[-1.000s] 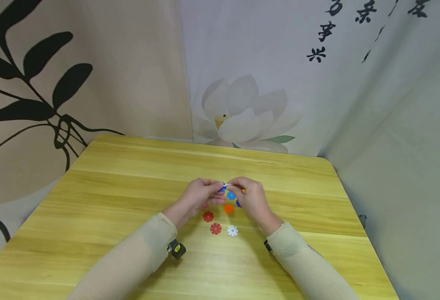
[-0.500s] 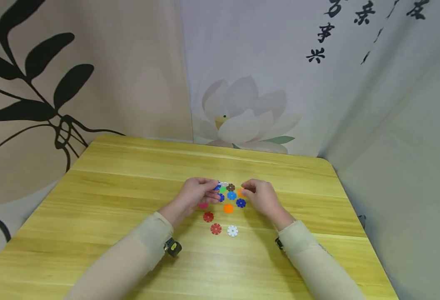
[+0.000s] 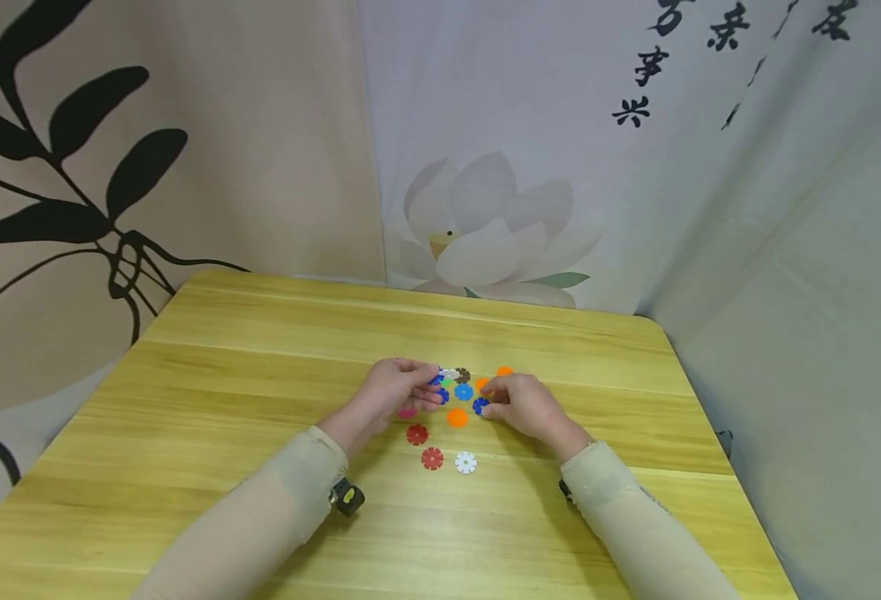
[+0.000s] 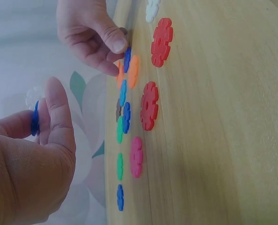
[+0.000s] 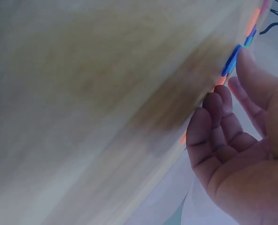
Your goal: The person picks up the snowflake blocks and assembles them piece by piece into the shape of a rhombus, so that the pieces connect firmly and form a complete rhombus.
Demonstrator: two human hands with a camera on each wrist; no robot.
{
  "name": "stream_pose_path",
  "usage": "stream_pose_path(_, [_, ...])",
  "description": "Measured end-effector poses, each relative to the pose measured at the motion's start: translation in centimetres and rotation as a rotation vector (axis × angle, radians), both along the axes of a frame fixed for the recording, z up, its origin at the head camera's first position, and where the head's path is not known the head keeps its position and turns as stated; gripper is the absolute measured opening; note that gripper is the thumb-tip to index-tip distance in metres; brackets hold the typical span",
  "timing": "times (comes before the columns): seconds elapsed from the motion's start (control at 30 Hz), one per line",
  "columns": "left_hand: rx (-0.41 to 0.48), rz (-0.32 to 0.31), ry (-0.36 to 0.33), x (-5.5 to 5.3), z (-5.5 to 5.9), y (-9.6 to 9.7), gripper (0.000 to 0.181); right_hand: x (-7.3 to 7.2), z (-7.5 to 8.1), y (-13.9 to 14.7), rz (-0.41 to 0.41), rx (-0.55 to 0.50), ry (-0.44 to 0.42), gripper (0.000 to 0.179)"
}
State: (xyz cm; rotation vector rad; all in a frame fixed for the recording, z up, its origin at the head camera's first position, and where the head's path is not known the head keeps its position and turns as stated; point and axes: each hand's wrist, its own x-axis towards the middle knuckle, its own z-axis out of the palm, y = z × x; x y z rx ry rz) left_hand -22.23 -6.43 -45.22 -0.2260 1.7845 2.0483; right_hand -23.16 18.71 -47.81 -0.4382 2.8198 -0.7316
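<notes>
Head view: left hand [image 3: 395, 392] pinching a blue disc [image 4: 35, 121] above the wooden table [image 3: 185, 417], a pale disc [image 3: 450, 374] apparently joined to it; right hand [image 3: 528, 406] at a dark blue disc [image 3: 479, 406] on the table, thumb by its rim — gripped or not, one cannot tell. Step in hand, by judgement: picking up the dark blue disc; next move calls for a firm pinch on its thin edge. Outward: an orange disc [image 3: 458, 418], two red discs [image 3: 417, 434], a lotus-printed curtain [image 3: 485, 208] behind

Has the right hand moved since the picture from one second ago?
Yes. In the head view, judged against the light blue disc, the right hand has shifted right and slightly down the picture.
</notes>
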Motion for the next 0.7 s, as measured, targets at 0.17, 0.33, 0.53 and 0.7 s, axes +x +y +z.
stream_pose_path(0.17, [0.006, -0.006, -0.009, 0.07, -0.01, -0.09, 0.031, -0.09, -0.18, -0.42, 0.018, 0.036, -0.005, 0.031])
stream_pose_path(0.33, [0.019, -0.014, -0.009, 0.07, 0.04, -0.13, 0.032, -0.23, -0.21, -0.76, 0.047, 0.072, 0.025, 0.027])
stream_pose_path(0.53, [0.033, -0.009, -0.008, 0.09, 0.19, -0.12, 0.03, -0.3, -0.21, -0.87, 0.063, 0.072, 0.05, 0.022])
stream_pose_path(0.7, [0.035, -0.014, -0.001, 0.11, 0.3, -0.19, 0.03, -0.28, -0.05, -1.01, 0.051, 0.075, 0.053, 0.019])
